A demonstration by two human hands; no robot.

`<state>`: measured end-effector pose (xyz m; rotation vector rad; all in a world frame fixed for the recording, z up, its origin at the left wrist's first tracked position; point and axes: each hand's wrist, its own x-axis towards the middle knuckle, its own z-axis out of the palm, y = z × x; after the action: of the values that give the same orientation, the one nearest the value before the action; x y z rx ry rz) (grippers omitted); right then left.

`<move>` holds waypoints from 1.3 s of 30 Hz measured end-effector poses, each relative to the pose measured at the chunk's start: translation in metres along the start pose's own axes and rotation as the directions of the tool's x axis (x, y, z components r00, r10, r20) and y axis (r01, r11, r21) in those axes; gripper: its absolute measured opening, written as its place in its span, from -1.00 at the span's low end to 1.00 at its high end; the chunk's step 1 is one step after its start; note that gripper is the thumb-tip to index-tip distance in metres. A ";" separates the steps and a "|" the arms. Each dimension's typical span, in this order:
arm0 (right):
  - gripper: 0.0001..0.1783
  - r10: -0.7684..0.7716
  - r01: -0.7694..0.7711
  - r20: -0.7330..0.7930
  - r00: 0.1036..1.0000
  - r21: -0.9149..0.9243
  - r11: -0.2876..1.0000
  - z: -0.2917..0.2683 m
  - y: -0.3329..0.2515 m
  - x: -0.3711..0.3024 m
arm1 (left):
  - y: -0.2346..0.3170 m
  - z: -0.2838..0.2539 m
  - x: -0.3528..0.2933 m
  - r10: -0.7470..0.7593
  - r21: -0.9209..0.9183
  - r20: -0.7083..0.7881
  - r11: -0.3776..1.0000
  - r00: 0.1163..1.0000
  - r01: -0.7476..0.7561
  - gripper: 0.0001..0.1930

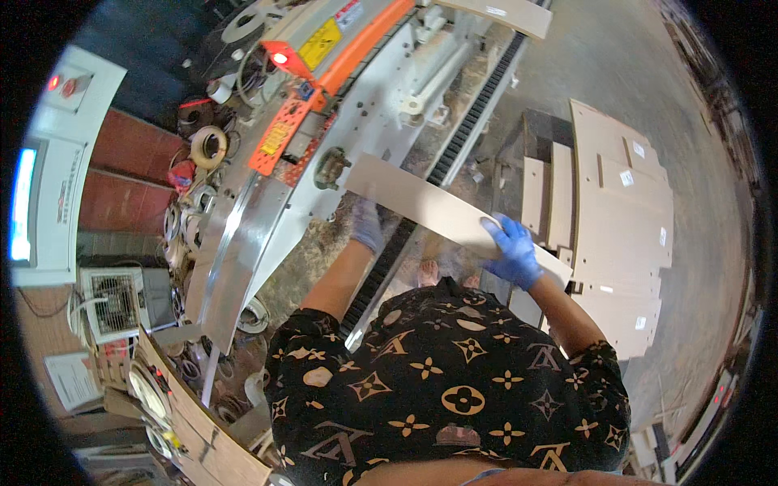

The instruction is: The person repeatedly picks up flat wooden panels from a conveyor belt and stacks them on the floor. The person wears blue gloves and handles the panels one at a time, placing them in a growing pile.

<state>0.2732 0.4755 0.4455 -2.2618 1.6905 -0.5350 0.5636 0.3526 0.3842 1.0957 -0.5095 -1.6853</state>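
Note:
A long, narrow pale board (433,209) lies slantwise in front of me, across the black roller track. My right hand (515,253), in a blue glove, grips it toward its right end with the thumb and fingers over the top face. Near the left end, my left hand (366,223), also gloved in blue, holds the board's near edge; its fingertips are partly hidden by the board. The board's left end is close to the pale side of a large machine (381,121) with an orange guard.
Flat pale panels (620,235) with white labels are stacked on my right. The black roller track (478,101) runs from my body to the far side, where another board (502,14) lies across it. Edging rolls (209,146) and a control cabinet (61,170) are at left.

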 end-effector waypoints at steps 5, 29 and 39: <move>-0.22 -0.150 0.138 -0.133 0.980 -0.098 0.986 0.026 -0.042 0.108 | 0.056 -0.027 0.046 0.195 0.063 -0.167 0.980 0.966 -0.187 -0.56; -0.19 0.125 -0.073 0.232 0.965 -0.220 0.973 0.026 -0.075 0.258 | 0.079 -0.012 0.162 0.172 0.189 -0.308 0.975 0.936 -0.117 -0.56; -0.35 0.134 -0.100 0.201 0.970 -0.174 0.980 -0.023 -0.032 0.274 | 0.087 0.029 0.247 -0.054 0.107 0.011 0.993 0.998 0.053 -0.26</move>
<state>0.3596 0.2221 0.5157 -2.2161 1.8005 -0.1276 0.5672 0.0907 0.3607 1.1847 -0.5900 -1.7298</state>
